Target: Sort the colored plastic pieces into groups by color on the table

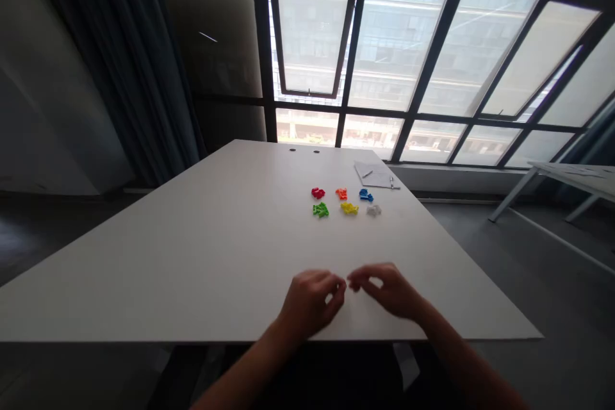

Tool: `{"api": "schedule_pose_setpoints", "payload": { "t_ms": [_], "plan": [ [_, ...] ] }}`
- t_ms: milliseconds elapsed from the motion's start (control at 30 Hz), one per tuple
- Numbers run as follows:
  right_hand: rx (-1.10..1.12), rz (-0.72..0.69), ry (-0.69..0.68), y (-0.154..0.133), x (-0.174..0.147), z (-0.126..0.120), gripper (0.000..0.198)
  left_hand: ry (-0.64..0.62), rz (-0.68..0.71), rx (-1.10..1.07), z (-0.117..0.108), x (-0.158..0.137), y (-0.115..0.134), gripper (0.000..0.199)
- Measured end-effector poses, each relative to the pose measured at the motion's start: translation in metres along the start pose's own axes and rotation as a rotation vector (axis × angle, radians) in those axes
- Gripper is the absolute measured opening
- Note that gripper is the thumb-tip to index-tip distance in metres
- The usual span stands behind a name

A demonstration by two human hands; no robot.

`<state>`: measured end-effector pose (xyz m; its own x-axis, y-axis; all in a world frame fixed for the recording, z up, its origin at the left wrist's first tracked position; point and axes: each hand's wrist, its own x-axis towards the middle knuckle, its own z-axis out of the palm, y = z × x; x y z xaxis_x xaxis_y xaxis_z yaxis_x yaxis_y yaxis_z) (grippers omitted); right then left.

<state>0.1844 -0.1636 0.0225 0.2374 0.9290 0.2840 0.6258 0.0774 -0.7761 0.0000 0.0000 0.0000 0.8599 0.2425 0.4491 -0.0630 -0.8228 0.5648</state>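
Observation:
My left hand (316, 298) is over the near part of the white table, thumb and fingertips brought together in a pinch. Close by on its right, my right hand (387, 288) is also curled into a pinch, its fingertips facing the left ones across a narrow gap. Whatever is between the fingers of either hand is too small to make out. Farther off lie small piles of coloured pieces: red (318, 193), orange (341, 193) and blue (366, 195) at the back, with green (320, 209), yellow (349, 208) and pale grey-white (373, 210) in front.
The white table (192, 256) stretches away toward large windows. Behind the piles, paper (377, 174) lies near the right edge with a pen (368, 173) on it. Two dark round holes mark the far end. Another table (576, 173) stands at right; a dark curtain (129, 64) hangs left.

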Motion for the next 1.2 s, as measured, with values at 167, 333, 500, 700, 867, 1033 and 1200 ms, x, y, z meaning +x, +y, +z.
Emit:
{"api": "schedule_pose_setpoints", "payload": {
  "t_ms": [167, 333, 500, 700, 867, 1033, 1200],
  "plan": [
    [-0.491, 0.069, 0.387, 0.114, 0.091, -0.060, 0.035, -0.038, -0.041, 0.313, -0.018, 0.106, -0.092, 0.023],
    [-0.800, 0.373, 0.337, 0.191, 0.154, -0.099, 0.060, -0.168, -0.210, 0.419, -0.019, 0.172, -0.182, 0.128],
    [-0.672, 0.598, 0.244, 0.229, 0.207, -0.101, 0.071, -0.365, -0.211, 0.348, -0.007, 0.219, -0.233, 0.155],
    [-0.574, 0.502, 0.131, 0.223, 0.251, -0.063, 0.065, -0.486, -0.109, 0.223, 0.008, 0.243, -0.256, 0.152],
    [-0.477, 0.301, 0.191, 0.198, 0.269, -0.010, 0.054, -0.337, 0.042, 0.062, 0.020, 0.245, -0.260, 0.140],
    [-0.246, 0.187, 0.363, 0.182, 0.275, 0.029, 0.042, -0.281, 0.069, -0.021, 0.006, 0.230, -0.261, 0.136],
    [0.351, 0.088, 0.395, 0.172, 0.291, 0.054, 0.034, -0.185, 0.097, -0.037, -0.036, 0.213, -0.251, 0.071]
  ]
}}
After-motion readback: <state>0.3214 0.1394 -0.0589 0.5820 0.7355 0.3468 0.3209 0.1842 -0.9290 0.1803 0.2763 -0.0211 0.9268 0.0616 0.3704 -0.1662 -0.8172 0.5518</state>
